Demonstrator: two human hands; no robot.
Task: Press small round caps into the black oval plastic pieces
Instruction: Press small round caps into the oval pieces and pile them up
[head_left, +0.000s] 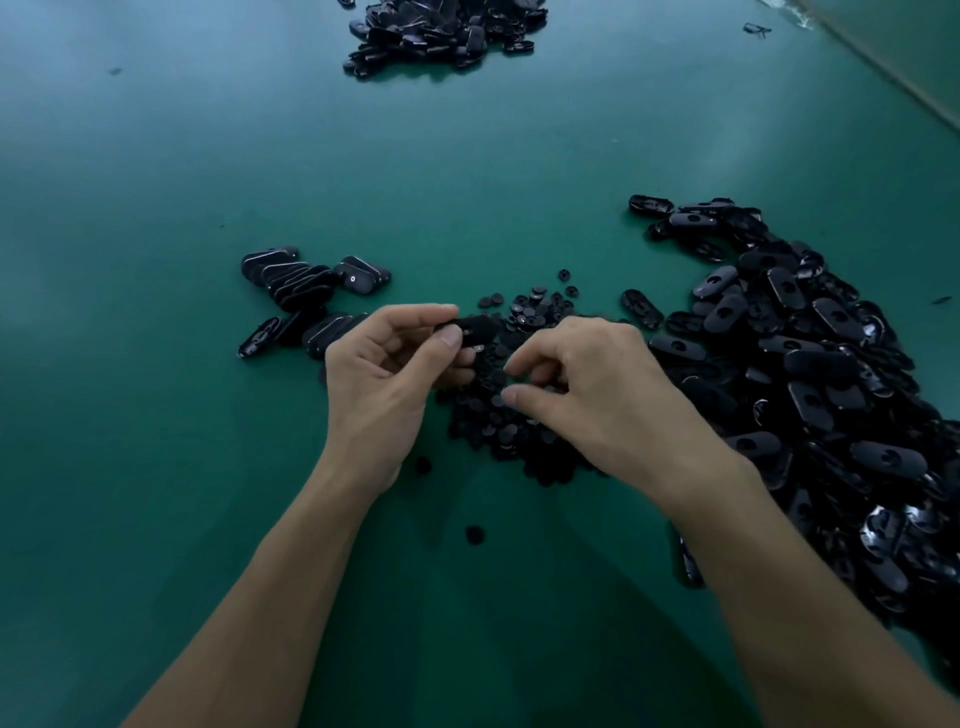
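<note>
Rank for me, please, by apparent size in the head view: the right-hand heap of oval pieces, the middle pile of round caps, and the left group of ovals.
Largest: right-hand heap of oval pieces.
Then, too alike to rank: pile of round caps (partly hidden) and left group of ovals.

The oval piece (475, 330) in the fingers (415, 314) of the left hand (379, 379) is plain black, and the round caps (498, 426) heaped under the fingers are the same unpatterned black. Right of the fingers the heap of oval pieces (810, 364) is glossy black with pale glints; left of them the row of ovals (306, 283) is black with thin pale edges and one small white ring. The table (156, 182) is plain deep green, paler and bluish far beyond the fingers.
</note>
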